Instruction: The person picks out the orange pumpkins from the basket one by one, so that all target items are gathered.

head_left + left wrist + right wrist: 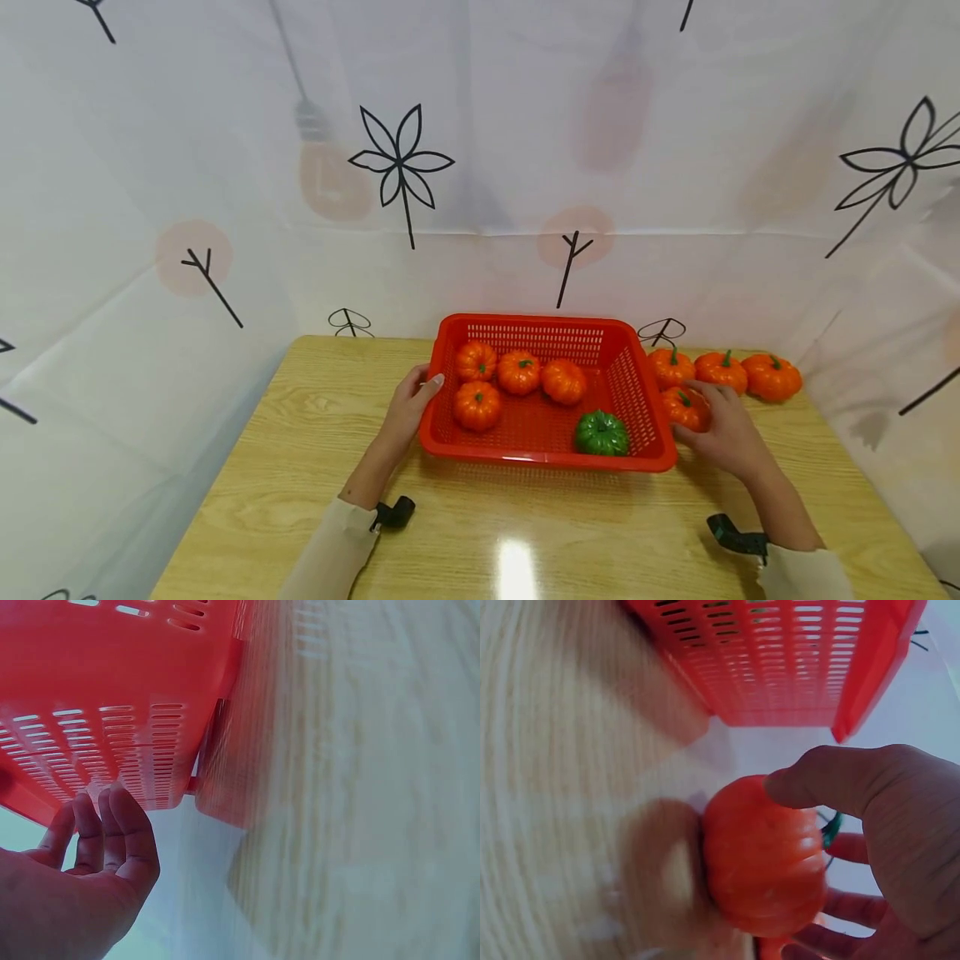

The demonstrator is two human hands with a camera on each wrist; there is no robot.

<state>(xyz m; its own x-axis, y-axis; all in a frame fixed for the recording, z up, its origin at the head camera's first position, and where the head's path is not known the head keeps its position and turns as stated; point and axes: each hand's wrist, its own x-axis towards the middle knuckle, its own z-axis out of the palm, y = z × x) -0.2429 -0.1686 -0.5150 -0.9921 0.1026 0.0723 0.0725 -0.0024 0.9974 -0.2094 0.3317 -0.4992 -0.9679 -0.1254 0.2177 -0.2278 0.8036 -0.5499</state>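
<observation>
A red plastic basket (pixel 540 457) with slotted walls stands on the table. Its left rim is gripped by my left hand (pixel 408 406), thumb at the rim and fingers against the outer wall in the left wrist view. Several small orange pumpkins (pixel 477 406) lie inside, along with a green pumpkin (pixel 602 433) in the near right corner. Just outside the basket's right wall, my right hand (pixel 726 429) holds an orange pumpkin (pixel 761 859), the thumb on one side and the fingers round the other. Its green stem shows between them in the right wrist view.
Behind the right hand, a row of orange pumpkins (pixel 721 373) sits along the table's back edge, right of the basket. The wooden table (pixel 450 542) meets a white patterned cloth (pixel 495 275) hanging behind and at both sides.
</observation>
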